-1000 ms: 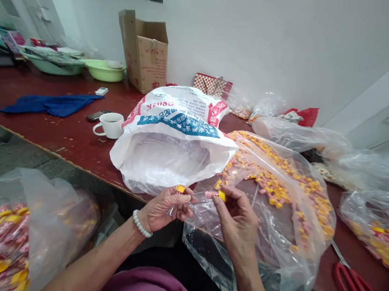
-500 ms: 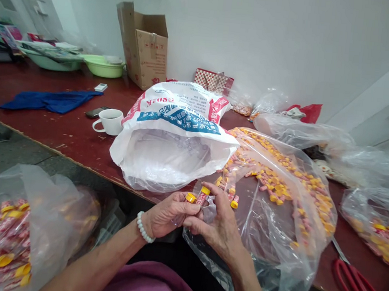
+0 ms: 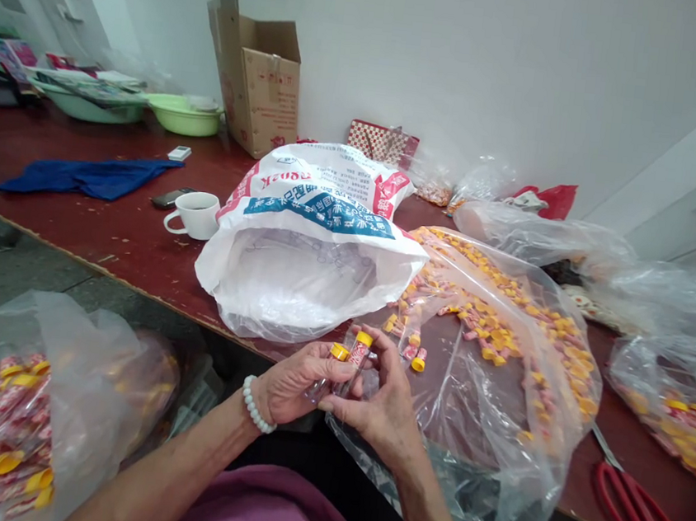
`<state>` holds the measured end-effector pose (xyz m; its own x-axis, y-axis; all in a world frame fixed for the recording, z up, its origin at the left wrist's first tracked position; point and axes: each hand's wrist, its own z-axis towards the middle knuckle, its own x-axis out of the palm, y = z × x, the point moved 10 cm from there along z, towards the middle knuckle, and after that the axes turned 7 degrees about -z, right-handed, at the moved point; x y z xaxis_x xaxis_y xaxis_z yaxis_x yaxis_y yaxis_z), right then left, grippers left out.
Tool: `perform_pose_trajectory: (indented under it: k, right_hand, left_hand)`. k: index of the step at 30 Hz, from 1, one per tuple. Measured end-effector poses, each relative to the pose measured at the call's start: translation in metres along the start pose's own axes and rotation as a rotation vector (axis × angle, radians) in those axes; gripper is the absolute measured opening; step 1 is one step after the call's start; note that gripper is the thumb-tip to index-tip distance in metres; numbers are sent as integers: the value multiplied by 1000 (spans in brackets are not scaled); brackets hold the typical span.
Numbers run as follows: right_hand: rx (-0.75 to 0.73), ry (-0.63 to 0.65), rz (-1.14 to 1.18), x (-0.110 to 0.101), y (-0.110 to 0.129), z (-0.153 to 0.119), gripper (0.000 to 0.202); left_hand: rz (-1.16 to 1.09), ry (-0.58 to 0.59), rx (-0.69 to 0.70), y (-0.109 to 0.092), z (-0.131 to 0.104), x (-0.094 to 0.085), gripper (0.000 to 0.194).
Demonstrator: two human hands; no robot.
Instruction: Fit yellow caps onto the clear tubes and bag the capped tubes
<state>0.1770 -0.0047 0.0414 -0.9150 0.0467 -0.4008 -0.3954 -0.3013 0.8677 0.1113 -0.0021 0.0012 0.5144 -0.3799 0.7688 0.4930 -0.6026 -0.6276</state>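
Note:
My left hand (image 3: 301,378), with a pale bead bracelet at the wrist, holds a clear tube with a yellow cap (image 3: 339,351). A second yellow-capped tube (image 3: 359,353) with a red and white label stands between both hands, its lower part among the fingers. My right hand (image 3: 382,397) is closed round this second tube from the right. Behind the hands lies a white printed sack (image 3: 316,207), its mouth open toward me, clear plastic inside. Right of it, a clear plastic bag (image 3: 469,406) holds many small pink pieces with yellow caps (image 3: 498,342).
Red-handled scissors (image 3: 638,511) lie at the right table edge. A bag of capped tubes (image 3: 1,423) is at lower left. A white mug (image 3: 195,216), blue cloth (image 3: 89,175), cardboard box (image 3: 268,103) and green bowl (image 3: 184,116) are on the red table (image 3: 115,228).
My right hand has shifted slightly left and its fingers have closed in on the second tube, which stands a little higher and more upright. The view has moved slightly.

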Motion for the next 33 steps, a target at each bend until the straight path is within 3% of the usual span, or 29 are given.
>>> perform_pose_trajectory:
  k: [4, 8, 10, 15, 18, 21, 23, 25, 28, 33]
  right_hand:
    - [-24, -20, -107, -3, 0, -1, 86]
    - [-152, -116, -321, -10, 8, -4, 70]
    - [-150, -125, -330, -11, 6, -6, 67]
    - [-150, -53, -290, -4, 7, -8, 71]
    - [-204, 17, -311, -2, 10, -7, 80]
    - [-70, -118, -306, -40, -18, -1, 70]
    - [89, -283, -347, -78, -53, -1, 49]
    - [162, -353, -506, -103, -84, -1, 43]
    - [123, -307, -766, -108, -113, 4, 43]
    - [68, -272, -907, -97, -128, 3, 38]
  left_hand:
    - [10, -12, 11, 2, 0, 0, 15]
    - [89, -121, 90, -5, 2, -9, 13]
    - [101, -119, 81, -4, 3, -10, 14]
    - [-1, -22, -35, 12, 4, -7, 13]
    - [-29, -24, -23, 6, 5, -10, 15]
    - [-23, -150, 131, -30, 8, -29, 27]
    - [98, -349, 328, -72, 9, -55, 32]
    - [373, -583, 509, -115, 10, -79, 31]
    - [725, -781, 600, -156, 35, -100, 28]
    - [1092, -822, 551, -177, 109, -110, 22]
